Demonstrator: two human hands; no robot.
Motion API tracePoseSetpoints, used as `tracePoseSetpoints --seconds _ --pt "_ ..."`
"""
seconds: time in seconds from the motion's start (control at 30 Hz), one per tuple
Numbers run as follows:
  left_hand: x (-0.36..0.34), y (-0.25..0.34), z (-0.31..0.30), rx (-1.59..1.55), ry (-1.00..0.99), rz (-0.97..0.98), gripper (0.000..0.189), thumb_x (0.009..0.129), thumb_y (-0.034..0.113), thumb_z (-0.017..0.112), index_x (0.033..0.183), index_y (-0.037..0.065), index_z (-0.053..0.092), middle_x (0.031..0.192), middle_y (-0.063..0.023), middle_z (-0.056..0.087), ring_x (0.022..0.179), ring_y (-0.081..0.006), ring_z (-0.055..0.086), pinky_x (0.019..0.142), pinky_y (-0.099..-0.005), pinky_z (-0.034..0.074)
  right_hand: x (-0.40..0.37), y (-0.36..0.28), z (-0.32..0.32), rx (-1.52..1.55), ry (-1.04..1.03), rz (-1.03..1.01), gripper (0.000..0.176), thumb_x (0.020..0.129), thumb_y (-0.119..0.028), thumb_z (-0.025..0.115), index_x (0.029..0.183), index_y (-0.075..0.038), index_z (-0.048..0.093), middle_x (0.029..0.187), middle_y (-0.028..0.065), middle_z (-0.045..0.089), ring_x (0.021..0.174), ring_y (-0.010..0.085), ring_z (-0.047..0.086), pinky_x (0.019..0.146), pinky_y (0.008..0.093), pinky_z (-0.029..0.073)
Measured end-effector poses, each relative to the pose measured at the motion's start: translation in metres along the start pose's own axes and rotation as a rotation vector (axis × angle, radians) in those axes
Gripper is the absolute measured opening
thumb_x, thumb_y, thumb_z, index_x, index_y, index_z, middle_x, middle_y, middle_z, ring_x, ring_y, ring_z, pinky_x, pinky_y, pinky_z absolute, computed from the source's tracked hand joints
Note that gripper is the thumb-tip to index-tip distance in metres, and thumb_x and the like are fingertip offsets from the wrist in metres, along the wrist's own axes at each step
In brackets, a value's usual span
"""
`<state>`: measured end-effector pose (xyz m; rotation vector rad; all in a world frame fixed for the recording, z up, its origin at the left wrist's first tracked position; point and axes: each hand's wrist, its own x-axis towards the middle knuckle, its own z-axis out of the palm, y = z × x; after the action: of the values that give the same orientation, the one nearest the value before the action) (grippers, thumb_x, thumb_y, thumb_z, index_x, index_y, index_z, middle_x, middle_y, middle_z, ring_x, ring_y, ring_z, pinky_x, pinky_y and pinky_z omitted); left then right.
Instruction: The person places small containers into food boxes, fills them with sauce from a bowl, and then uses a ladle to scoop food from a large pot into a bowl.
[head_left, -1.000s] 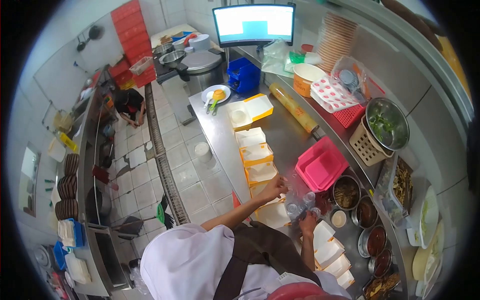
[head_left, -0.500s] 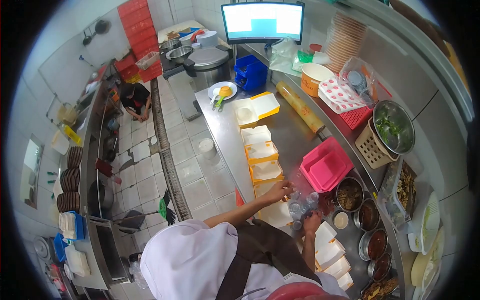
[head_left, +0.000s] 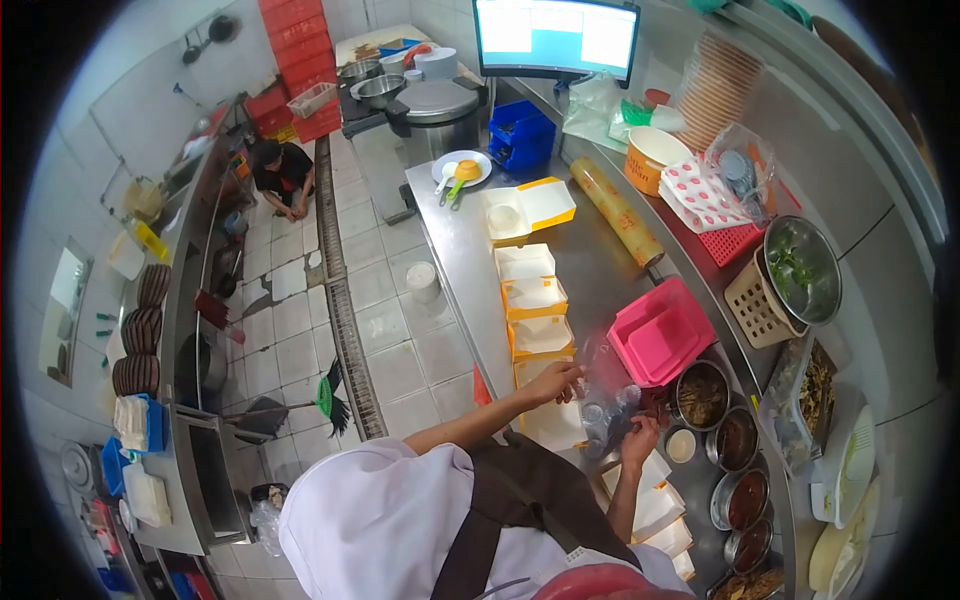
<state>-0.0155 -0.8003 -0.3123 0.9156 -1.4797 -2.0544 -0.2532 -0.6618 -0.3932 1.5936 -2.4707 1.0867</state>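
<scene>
A clear plastic bag [head_left: 607, 418] with several small clear plastic cups lies on the steel counter between my hands. My left hand [head_left: 556, 383] is closed at the bag's upper left edge, fingers curled together. On the other side, my right hand [head_left: 640, 438] has its fingers bent against the bag; its grip is partly hidden. Open white and orange food boxes [head_left: 541, 337] stand in a row beyond my left hand. More open boxes [head_left: 660, 507] lie below my right forearm. A pink plastic basket [head_left: 660, 330] stands just past the bag.
Metal bowls of sauces and fillings [head_left: 737, 440] line the right side, with a small pale cup [head_left: 681, 446] near them. A yellow roll [head_left: 617, 212] lies on the counter. A monitor [head_left: 556, 38] stands at the back. A person [head_left: 282, 178] crouches on the floor at left.
The camera view has shifted slightly. My right hand has lifted a little up and to the right along the bag, and the cups inside have shifted. My left hand stays at the bag's edge.
</scene>
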Motion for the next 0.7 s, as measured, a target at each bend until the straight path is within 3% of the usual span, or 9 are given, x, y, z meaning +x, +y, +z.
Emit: tracePoseSetpoints --seconds 0.27,0.37,0.43,0.47,0.53,0.57,0.63,0.7 --pt "-0.007 -0.007 -0.008 -0.009 0.065 -0.014 0.049 0.093 0.045 0.037 0.079 0.004 0.059 0.058 -0.0052 0.056 0.043 -0.0108 0.048 0.04 -0.0244 0.037 0.0 0.007 0.012 -0.062 -0.18 0.01 0.019 0.064 0.007 0.056 0.081 -0.002 0.061 0.092 0.0159 0.057 0.092 0.0334 0.053 0.083 0.0418 0.04" --pt "-0.011 -0.01 -0.015 0.022 0.158 -0.013 0.052 0.093 0.045 0.037 0.071 0.004 0.059 0.055 -0.0056 0.055 0.041 -0.0117 0.049 0.038 -0.0259 0.037 0.008 -0.022 0.011 -0.114 -0.128 -0.058 0.019 0.068 0.002 0.061 0.086 -0.003 0.061 0.093 0.015 0.058 0.092 0.033 0.054 0.083 0.0419 0.04" --pt "-0.02 -0.009 -0.018 0.086 0.189 -0.002 0.052 0.093 0.043 0.038 0.067 0.002 0.058 0.055 -0.0068 0.056 0.041 -0.0131 0.051 0.038 -0.0273 0.039 0.018 -0.046 0.01 0.181 -0.239 0.054 0.019 0.07 -0.002 0.063 0.089 -0.002 0.06 0.092 0.014 0.058 0.089 0.032 0.054 0.083 0.0409 0.041" --pt "-0.022 -0.013 -0.019 0.068 0.217 -0.006 0.052 0.093 0.043 0.038 0.067 0.002 0.058 0.055 -0.0068 0.056 0.041 -0.0131 0.051 0.038 -0.0273 0.039 0.022 -0.055 0.013 0.182 -0.268 0.035 0.019 0.07 -0.002 0.063 0.089 -0.002 0.06 0.092 0.014 0.058 0.089 0.032 0.054 0.083 0.0409 0.041" --pt "-0.029 -0.012 -0.02 0.089 0.257 0.03 0.048 0.093 0.04 0.039 0.071 0.002 0.058 0.055 -0.0066 0.056 0.041 -0.0129 0.051 0.038 -0.0268 0.039 0.033 -0.077 0.018 0.293 -0.276 -0.077 0.015 0.074 -0.003 0.062 0.089 0.0 0.058 0.09 0.0132 0.058 0.085 0.0306 0.055 0.08 0.0386 0.043" --pt "-0.038 -0.008 -0.021 0.06 0.226 0.021 0.043 0.094 0.04 0.038 0.088 0.005 0.062 0.062 -0.0033 0.055 0.048 -0.0109 0.05 0.041 -0.0244 0.04 0.04 -0.09 0.017 0.293 -0.293 -0.085 0.015 0.074 -0.003 0.062 0.089 0.0 0.058 0.09 0.0132 0.058 0.085 0.0306 0.055 0.08 0.0386 0.043" --pt "-0.044 -0.017 -0.028 0.003 0.278 0.029 0.041 0.094 0.039 0.038 0.092 0.005 0.061 0.066 -0.0034 0.056 0.049 -0.0109 0.051 0.042 -0.024 0.041 0.062 -0.133 0.006 0.499 -0.226 -0.083 0.013 0.078 -0.003 0.059 0.09 0.002 0.058 0.088 0.0132 0.059 0.085 0.0293 0.056 0.077 0.0364 0.044" --pt "-0.05 -0.028 -0.037 -0.088 0.295 0.048 0.033 0.091 0.033 0.041 0.099 0.006 0.056 0.077 -0.0056 0.057 0.053 -0.0122 0.055 0.043 -0.0252 0.043 0.103 -0.176 -0.013 0.472 0.016 -0.478 0.013 0.08 -0.003 0.058 0.092 0.001 0.058 0.09 0.0134 0.06 0.087 0.0291 0.057 0.077 0.0354 0.045"
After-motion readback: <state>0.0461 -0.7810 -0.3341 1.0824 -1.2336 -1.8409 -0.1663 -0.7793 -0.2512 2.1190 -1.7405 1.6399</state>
